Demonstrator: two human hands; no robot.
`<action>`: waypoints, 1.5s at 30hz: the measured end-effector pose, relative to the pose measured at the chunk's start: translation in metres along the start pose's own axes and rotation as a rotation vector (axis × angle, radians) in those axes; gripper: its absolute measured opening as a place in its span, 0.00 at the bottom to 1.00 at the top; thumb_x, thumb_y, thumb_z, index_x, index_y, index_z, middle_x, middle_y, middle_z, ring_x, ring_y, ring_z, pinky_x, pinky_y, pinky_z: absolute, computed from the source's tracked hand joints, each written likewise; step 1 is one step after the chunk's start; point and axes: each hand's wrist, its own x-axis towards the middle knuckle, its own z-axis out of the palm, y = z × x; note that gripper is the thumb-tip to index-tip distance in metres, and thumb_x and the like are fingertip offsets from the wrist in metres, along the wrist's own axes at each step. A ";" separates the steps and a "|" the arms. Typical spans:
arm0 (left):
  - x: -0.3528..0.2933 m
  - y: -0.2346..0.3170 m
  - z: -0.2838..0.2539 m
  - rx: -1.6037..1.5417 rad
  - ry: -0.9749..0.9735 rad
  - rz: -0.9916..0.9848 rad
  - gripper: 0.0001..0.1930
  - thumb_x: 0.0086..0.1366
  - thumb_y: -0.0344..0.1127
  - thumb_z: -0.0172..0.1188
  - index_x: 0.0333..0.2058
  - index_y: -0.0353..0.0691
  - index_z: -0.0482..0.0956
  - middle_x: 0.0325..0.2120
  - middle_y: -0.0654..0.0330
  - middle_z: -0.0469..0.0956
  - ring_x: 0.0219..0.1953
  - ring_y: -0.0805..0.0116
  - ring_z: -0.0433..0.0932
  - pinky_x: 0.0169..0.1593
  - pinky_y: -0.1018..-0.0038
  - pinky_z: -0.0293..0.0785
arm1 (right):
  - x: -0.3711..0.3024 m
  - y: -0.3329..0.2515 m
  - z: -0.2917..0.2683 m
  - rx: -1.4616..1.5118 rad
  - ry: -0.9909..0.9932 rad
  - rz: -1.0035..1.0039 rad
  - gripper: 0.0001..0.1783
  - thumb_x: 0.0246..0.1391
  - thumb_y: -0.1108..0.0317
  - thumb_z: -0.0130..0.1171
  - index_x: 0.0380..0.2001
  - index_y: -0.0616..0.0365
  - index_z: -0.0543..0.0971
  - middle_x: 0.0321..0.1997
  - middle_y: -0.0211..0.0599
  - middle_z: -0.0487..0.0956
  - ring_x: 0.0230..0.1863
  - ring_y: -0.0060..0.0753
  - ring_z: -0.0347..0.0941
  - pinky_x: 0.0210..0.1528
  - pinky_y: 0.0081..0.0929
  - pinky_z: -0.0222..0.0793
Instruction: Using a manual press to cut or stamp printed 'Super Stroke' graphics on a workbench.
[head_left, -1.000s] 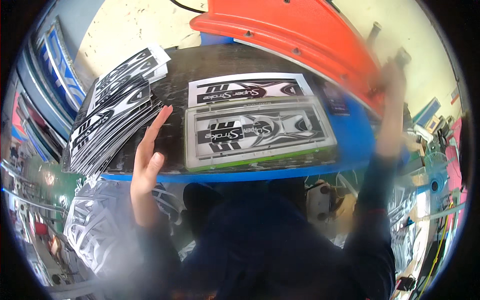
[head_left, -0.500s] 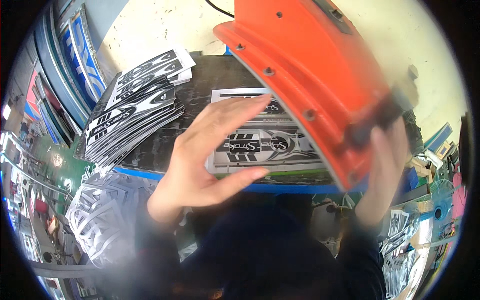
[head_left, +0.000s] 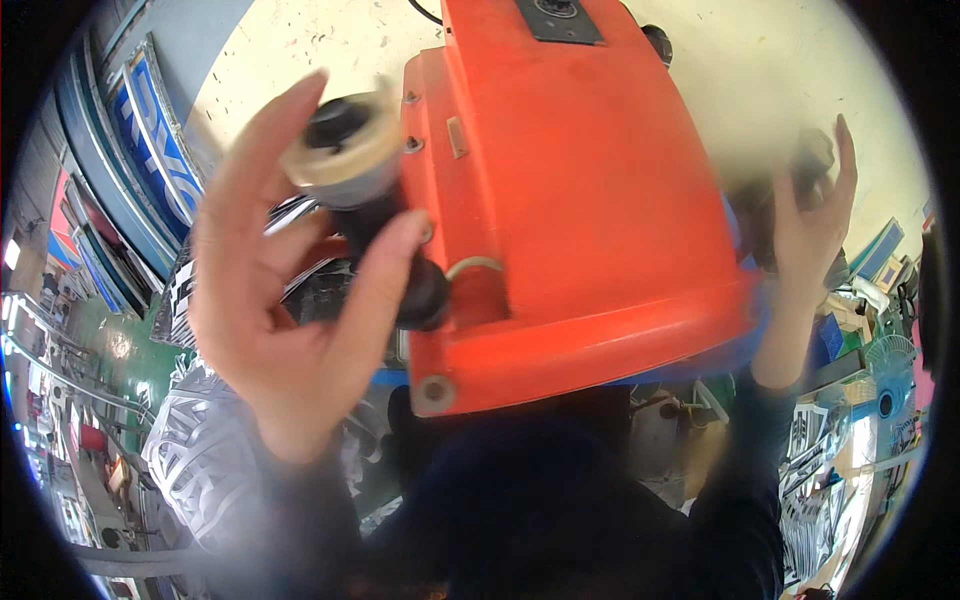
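A large orange-red machine head [head_left: 590, 200] stands in front of me, its lower edge close to my body. A black handle [head_left: 421, 290] with a beige-ringed end [head_left: 345, 150] juts from its left side. My left hand [head_left: 270, 260] curves around this handle, fingers apart and thumb in front, not closed on it. On the machine's right side, my right hand [head_left: 812, 225] is raised with spread fingers beside a blurred dark handle or knob [head_left: 812, 158]. It holds nothing I can see. The printed sheets under the head are hidden.
White cut-out paper waste [head_left: 205, 440] is heaped at lower left. Framed panels [head_left: 165, 120] lean at the far left. A blue fan [head_left: 887, 400] and stacks of printed sheets [head_left: 812, 520] stand at right. A blue table edge [head_left: 650, 375] shows below the machine.
The orange head has swung left, covering the printed sheets. My left hand has moved up and left to the left handle. My right hand has come off the right-hand handle, fingers spreading.
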 end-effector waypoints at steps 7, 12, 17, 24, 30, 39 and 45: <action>0.002 -0.023 -0.018 0.210 0.207 -0.136 0.19 0.61 0.23 0.61 0.50 0.33 0.68 0.41 0.48 0.78 0.35 0.69 0.82 0.36 0.81 0.78 | -0.013 -0.015 0.015 0.526 0.050 0.101 0.26 0.49 0.81 0.63 0.52 0.70 0.66 0.51 0.48 0.70 0.42 0.30 0.77 0.39 0.21 0.77; -0.005 -0.040 -0.025 0.205 0.223 -0.088 0.19 0.62 0.24 0.60 0.50 0.32 0.67 0.40 0.47 0.78 0.34 0.66 0.82 0.34 0.80 0.80 | -0.022 -0.018 0.017 0.526 0.027 0.083 0.26 0.48 0.81 0.64 0.51 0.68 0.66 0.49 0.46 0.71 0.41 0.29 0.76 0.40 0.22 0.77; -0.017 -0.047 -0.027 0.275 0.235 -0.067 0.19 0.62 0.26 0.61 0.50 0.32 0.67 0.40 0.44 0.78 0.37 0.63 0.82 0.36 0.79 0.80 | -0.029 -0.016 0.020 0.578 0.040 -0.021 0.27 0.47 0.83 0.63 0.51 0.69 0.65 0.49 0.48 0.72 0.42 0.30 0.76 0.43 0.23 0.75; -0.019 -0.049 -0.024 0.310 0.273 -0.072 0.20 0.62 0.23 0.60 0.51 0.29 0.65 0.40 0.43 0.77 0.41 0.62 0.81 0.43 0.78 0.80 | -0.030 -0.011 0.024 0.636 0.046 -0.032 0.27 0.48 0.83 0.63 0.51 0.69 0.65 0.49 0.50 0.72 0.46 0.33 0.75 0.45 0.24 0.75; -0.015 -0.046 -0.020 0.387 0.273 -0.040 0.26 0.61 0.31 0.62 0.55 0.30 0.63 0.41 0.39 0.77 0.37 0.58 0.83 0.38 0.74 0.83 | -0.024 -0.010 0.026 0.643 0.066 -0.089 0.27 0.50 0.81 0.62 0.52 0.70 0.64 0.51 0.56 0.72 0.46 0.34 0.75 0.44 0.23 0.74; -0.036 -0.020 0.008 -0.013 0.439 -0.324 0.53 0.55 0.60 0.62 0.65 0.32 0.42 0.50 0.31 0.70 0.49 0.44 0.76 0.46 0.56 0.78 | -0.005 0.034 0.019 0.443 0.035 -0.012 0.32 0.54 0.77 0.61 0.61 0.66 0.61 0.53 0.51 0.73 0.42 0.28 0.75 0.40 0.21 0.75; -0.060 -0.054 0.006 -0.277 -0.119 -0.228 0.65 0.42 0.64 0.72 0.64 0.24 0.45 0.57 0.34 0.64 0.61 0.49 0.65 0.64 0.57 0.54 | 0.008 0.087 0.020 0.108 0.055 0.085 0.35 0.53 0.64 0.66 0.61 0.61 0.64 0.54 0.47 0.71 0.44 0.31 0.75 0.42 0.25 0.74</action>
